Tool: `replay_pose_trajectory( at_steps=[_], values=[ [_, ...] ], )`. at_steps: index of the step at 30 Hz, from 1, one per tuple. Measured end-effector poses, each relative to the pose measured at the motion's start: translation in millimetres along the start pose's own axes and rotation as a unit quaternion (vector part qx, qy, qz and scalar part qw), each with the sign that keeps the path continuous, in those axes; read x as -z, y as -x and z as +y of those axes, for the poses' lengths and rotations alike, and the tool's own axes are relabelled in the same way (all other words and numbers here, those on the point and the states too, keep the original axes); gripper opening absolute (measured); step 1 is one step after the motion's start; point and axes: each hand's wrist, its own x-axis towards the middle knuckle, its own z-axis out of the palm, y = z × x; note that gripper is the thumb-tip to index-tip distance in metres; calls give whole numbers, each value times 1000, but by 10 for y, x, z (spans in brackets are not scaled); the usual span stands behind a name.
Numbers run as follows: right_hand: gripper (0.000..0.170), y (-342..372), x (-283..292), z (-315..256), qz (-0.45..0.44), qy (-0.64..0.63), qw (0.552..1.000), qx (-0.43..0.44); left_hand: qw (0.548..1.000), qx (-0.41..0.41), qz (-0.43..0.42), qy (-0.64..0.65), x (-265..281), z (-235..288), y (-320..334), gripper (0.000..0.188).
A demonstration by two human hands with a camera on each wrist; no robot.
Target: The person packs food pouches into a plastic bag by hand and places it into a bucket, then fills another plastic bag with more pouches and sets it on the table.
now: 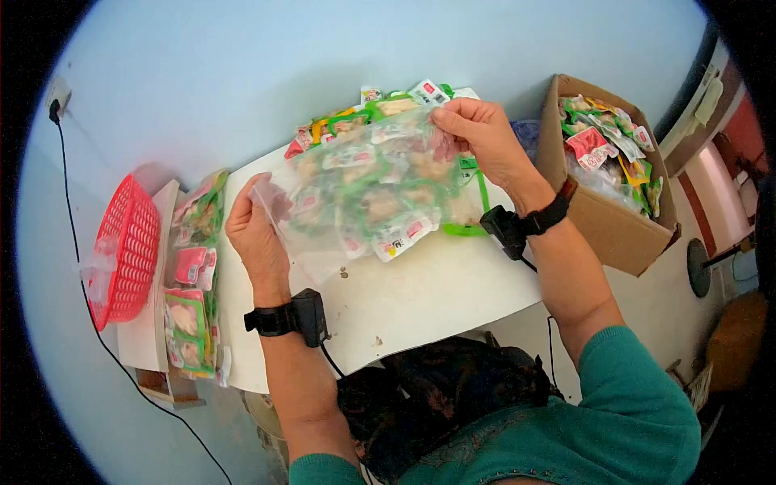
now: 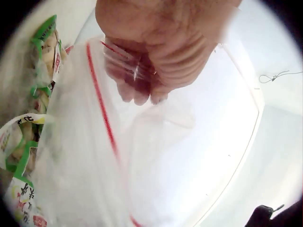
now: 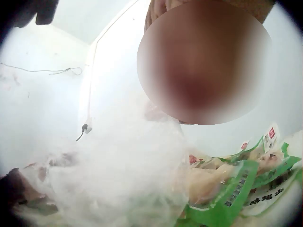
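A clear plastic bag (image 1: 311, 234) is stretched between both hands above the white table (image 1: 356, 315). My left hand (image 1: 260, 242) grips one side of it; the left wrist view shows that hand (image 2: 151, 52) with fingers curled on the clear film (image 2: 80, 142), which bears a red line. At the opposite edge, my right hand (image 1: 485, 137) pinches the bag between thumb and fingers. Green-edged food packets (image 1: 380, 206) show through or behind the film; whether they lie inside cannot be told. In the right wrist view the hand (image 3: 203, 61) is mostly blurred.
More packets (image 1: 347, 121) are heaped at the table's back by the wall. A cardboard box (image 1: 618, 234) full of packets stands at the right. At the left are a red basket (image 1: 133, 250) and a row of bagged packets (image 1: 187, 319); a black cable (image 1: 73, 218) hangs nearby.
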Motion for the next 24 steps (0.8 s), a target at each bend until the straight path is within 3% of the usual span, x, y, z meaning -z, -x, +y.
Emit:
replay_pose_trajectory(
  at_steps=[5,8,11,17,22,24],
  values=[
    [17,-42,-17,51,70,8,996,59,1000,12,5,-6,-8,3,16,21],
    [19,-21,-8,-1,35,-1,998,53,1000,8,24,-1,-16,-9,10,21],
    [21,-8,2,-25,-27,-11,999,-20,998,8,56,17,-52,59,19,20],
    [19,-1,-3,52,-65,62,996,-17,993,20,105,54,-17,51,-42,22],
    [12,-17,-30,73,3,33,999,26,994,20,104,30,-46,55,-24,29],
    [11,-23,-51,75,28,16,999,40,993,69,42,82,-48,67,-24,35]
  ],
)
